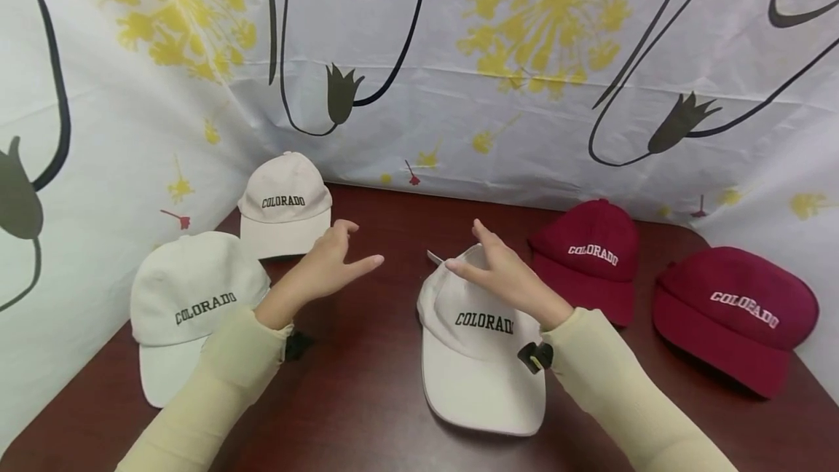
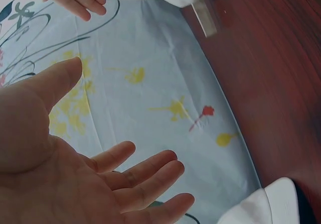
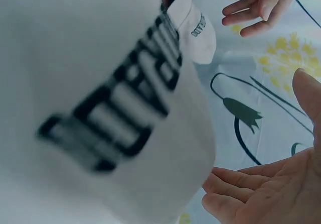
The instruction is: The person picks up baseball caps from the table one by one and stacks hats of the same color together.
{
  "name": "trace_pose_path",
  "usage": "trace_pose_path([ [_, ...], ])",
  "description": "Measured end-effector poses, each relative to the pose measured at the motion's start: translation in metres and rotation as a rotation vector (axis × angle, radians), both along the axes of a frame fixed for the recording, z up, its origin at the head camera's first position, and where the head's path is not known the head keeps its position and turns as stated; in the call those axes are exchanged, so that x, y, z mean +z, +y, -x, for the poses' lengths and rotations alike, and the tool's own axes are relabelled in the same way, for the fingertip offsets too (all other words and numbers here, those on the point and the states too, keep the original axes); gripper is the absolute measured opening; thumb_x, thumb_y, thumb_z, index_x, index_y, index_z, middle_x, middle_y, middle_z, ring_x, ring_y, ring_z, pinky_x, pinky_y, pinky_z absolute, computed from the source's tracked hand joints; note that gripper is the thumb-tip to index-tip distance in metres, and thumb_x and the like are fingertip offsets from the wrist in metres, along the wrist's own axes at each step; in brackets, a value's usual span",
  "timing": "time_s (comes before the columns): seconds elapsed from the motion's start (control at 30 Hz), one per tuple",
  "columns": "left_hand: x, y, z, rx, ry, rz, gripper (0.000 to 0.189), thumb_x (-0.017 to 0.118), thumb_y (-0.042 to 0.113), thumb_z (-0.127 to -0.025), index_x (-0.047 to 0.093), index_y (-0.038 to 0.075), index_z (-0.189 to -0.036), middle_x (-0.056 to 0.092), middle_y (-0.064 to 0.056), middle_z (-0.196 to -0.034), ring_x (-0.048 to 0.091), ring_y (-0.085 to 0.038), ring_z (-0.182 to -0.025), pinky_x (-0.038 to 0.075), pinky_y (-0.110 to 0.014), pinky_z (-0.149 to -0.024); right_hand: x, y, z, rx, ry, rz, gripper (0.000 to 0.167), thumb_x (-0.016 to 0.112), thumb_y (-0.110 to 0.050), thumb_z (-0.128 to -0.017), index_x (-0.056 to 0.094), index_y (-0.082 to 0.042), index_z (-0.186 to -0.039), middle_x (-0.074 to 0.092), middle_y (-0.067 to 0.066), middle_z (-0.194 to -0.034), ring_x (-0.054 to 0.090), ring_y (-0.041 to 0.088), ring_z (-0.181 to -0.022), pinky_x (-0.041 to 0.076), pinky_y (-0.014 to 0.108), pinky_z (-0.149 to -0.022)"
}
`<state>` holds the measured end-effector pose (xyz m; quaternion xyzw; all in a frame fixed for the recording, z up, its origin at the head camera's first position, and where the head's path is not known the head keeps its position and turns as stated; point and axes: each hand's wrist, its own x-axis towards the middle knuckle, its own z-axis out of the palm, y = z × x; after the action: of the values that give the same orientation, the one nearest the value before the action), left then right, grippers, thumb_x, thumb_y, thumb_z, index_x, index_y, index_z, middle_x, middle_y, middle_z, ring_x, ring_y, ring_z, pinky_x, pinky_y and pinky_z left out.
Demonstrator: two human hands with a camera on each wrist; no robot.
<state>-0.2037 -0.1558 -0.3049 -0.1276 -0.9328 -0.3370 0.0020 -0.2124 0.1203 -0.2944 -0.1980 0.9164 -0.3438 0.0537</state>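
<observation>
A pale cream baseball cap [image 1: 485, 392] lettered COLORADO sits on the table in the head view, its brim toward me. My right hand [image 1: 511, 282] hovers over its crown, thumb and fingers spread; whether the fingers touch the fabric I cannot tell. In the right wrist view that cap's crown [image 3: 190, 184] fills the left side beside my right hand [image 3: 271, 194]. Left of it, my left hand [image 1: 321, 272] is raised with thumb apart and holds nothing. Near its fingers stands a second pale cap [image 1: 285, 235]; an off-white cap [image 1: 197, 268] lies partly behind my left sleeve.
Two maroon COLORADO caps, one behind [image 1: 586, 282] and one nearer [image 1: 727, 333], lie on the right. The dark red-brown table [image 1: 367, 370] is bounded at the back and sides by a white floral cloth [image 1: 419, 93]. Small dark devices [image 1: 536, 357] sit at the wrists.
</observation>
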Motion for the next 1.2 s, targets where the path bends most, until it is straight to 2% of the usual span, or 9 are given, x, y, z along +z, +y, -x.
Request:
trace_pose_path([
  [0.13, 0.0, -0.01, -0.002, 0.013, 0.017, 0.002, 0.068, 0.059, 0.035, -0.088, 0.03, -0.01, -0.128, 0.041, -0.03, -0.121, 0.04, -0.04, -0.115, 0.032, -0.05, -0.095, 0.001, -0.012, 0.002, 0.032, -0.012, -0.001, 0.093, 0.057, -0.051, -0.085, 0.006, -0.004, -0.146, 0.02, 0.013, -0.149, 0.016, 0.028, -0.136, 0.018, 0.046, -0.106],
  [0.33, -0.002, -0.022, -0.007, 0.042, 0.022, 0.015, 0.068, 0.059, 0.036, -0.088, 0.03, -0.011, -0.127, 0.042, -0.03, -0.12, 0.041, -0.04, -0.113, 0.033, -0.05, -0.093, 0.003, -0.033, 0.005, 0.089, -0.024, 0.02, 0.093, 0.059, -0.048, -0.085, 0.005, -0.001, -0.146, 0.02, 0.014, -0.149, 0.021, 0.025, -0.135, 0.018, 0.042, -0.106],
  [0.5, -0.003, -0.033, -0.011, 0.055, 0.004, 0.021, 0.07, 0.058, 0.037, -0.088, 0.028, -0.012, -0.128, 0.04, -0.032, -0.123, 0.039, -0.041, -0.116, 0.032, -0.051, -0.094, 0.0, -0.049, 0.008, 0.116, -0.095, 0.047, 0.094, 0.06, -0.047, -0.085, 0.003, -0.004, -0.146, 0.015, 0.012, -0.15, 0.037, 0.025, -0.128, 0.022, 0.037, -0.105],
  [0.57, -0.003, -0.038, -0.013, 0.061, -0.005, 0.024, 0.071, 0.058, 0.037, -0.088, 0.027, -0.013, -0.128, 0.039, -0.033, -0.123, 0.038, -0.042, -0.116, 0.031, -0.052, -0.094, -0.001, -0.056, 0.009, 0.122, -0.099, 0.024, 0.093, 0.059, -0.048, -0.086, 0.003, -0.004, -0.146, 0.015, 0.011, -0.15, 0.034, 0.025, -0.129, 0.021, 0.037, -0.106],
  [0.73, -0.003, -0.05, -0.019, 0.078, -0.017, 0.023, 0.072, 0.057, 0.039, -0.089, 0.026, -0.013, -0.128, 0.038, -0.034, -0.122, 0.038, -0.043, -0.115, 0.032, -0.052, -0.093, -0.004, -0.071, 0.009, 0.137, -0.075, -0.045, 0.091, 0.056, -0.049, -0.086, 0.006, -0.003, -0.146, 0.017, 0.012, -0.15, 0.012, 0.024, -0.137, 0.015, 0.039, -0.108],
  [1.07, -0.007, -0.076, -0.033, 0.112, -0.022, 0.0, 0.072, 0.057, 0.035, -0.089, 0.024, -0.017, -0.127, 0.035, -0.038, -0.123, 0.037, -0.044, -0.116, 0.03, -0.052, -0.093, -0.011, -0.099, 0.006, 0.175, -0.105, -0.065, 0.09, 0.057, -0.049, -0.086, 0.01, 0.0, -0.145, 0.013, 0.012, -0.151, 0.014, 0.023, -0.137, 0.017, 0.036, -0.107],
  [1.2, -0.008, -0.083, -0.036, 0.125, -0.029, 0.004, 0.072, 0.058, 0.035, -0.089, 0.024, -0.017, -0.127, 0.047, -0.03, -0.102, 0.049, -0.037, -0.093, 0.039, -0.047, -0.081, -0.015, -0.108, 0.004, 0.189, -0.131, -0.056, 0.09, 0.057, -0.048, -0.086, 0.01, 0.0, -0.145, 0.012, 0.011, -0.151, 0.012, 0.022, -0.137, 0.016, 0.036, -0.108],
])
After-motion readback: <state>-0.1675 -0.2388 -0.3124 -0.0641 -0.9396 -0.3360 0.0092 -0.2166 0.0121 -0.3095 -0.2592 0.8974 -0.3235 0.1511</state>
